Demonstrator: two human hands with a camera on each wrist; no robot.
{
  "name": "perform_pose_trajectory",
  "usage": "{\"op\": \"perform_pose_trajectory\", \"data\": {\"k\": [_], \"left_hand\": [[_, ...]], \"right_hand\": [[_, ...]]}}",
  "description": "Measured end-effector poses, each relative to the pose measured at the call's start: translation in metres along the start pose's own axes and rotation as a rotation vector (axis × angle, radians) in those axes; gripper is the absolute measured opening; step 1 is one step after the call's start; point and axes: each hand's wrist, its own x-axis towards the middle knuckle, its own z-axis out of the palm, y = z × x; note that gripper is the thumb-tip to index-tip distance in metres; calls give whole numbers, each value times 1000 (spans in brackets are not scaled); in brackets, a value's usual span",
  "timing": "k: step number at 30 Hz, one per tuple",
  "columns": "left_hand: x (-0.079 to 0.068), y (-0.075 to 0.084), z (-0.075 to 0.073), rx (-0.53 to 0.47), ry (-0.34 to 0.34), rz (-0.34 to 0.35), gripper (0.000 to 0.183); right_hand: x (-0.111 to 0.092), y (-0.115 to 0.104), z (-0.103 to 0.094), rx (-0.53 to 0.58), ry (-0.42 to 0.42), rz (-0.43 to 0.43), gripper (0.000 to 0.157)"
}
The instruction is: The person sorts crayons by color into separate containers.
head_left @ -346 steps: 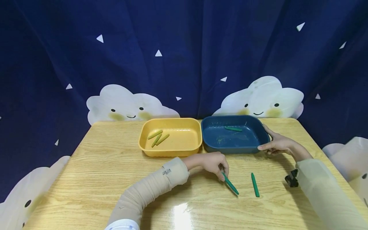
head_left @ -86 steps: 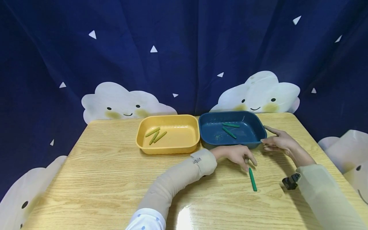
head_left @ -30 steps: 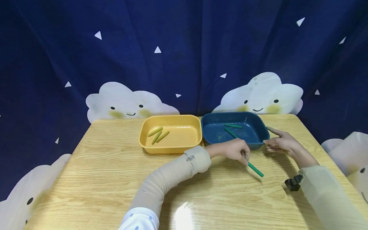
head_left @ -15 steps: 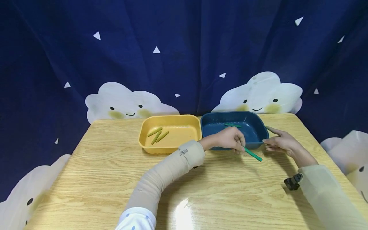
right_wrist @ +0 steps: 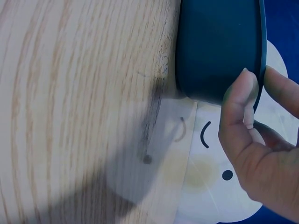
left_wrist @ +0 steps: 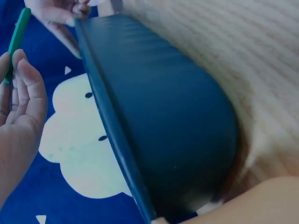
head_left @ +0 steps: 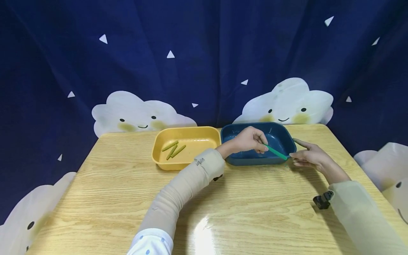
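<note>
My left hand [head_left: 251,139] pinches a green crayon [head_left: 276,152] by one end, over the dark blue tray [head_left: 255,161]. The crayon slants down toward the tray's front right corner, its free end close to the rim in the head view. In the left wrist view the crayon [left_wrist: 19,32] sits between thumb and fingertips, beyond the tray wall [left_wrist: 173,116]. My right hand [head_left: 312,158] grips that tray's right corner, thumb at the front and a finger along the side. In the right wrist view the thumb presses the outer wall [right_wrist: 217,51]. My left hand covers much of the tray's inside.
A yellow tray [head_left: 183,165] stands against the blue tray's left side, with several olive-yellow crayons [head_left: 172,150] inside. Both trays are near the back edge of the wooden table [head_left: 127,177], before a dark blue curtain [head_left: 197,53] with clouds.
My left hand picked the last green crayon off the tabletop and carried it up and left over the blue tray. Earlier it laid another green crayon inside. My right hand stayed at the corner.
</note>
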Motion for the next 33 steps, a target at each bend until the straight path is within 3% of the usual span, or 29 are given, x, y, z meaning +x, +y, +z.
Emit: {"op": "perform_pose_trajectory", "data": {"k": [18,33], "left_hand": [[27,4,-30,-84,51,-40,9],[69,-5,-54,-233,170,-67,16]], "right_hand": [[1,1,-1,-8,1,-4,87],[1,2,-2,0,-11,-35,85]]}}
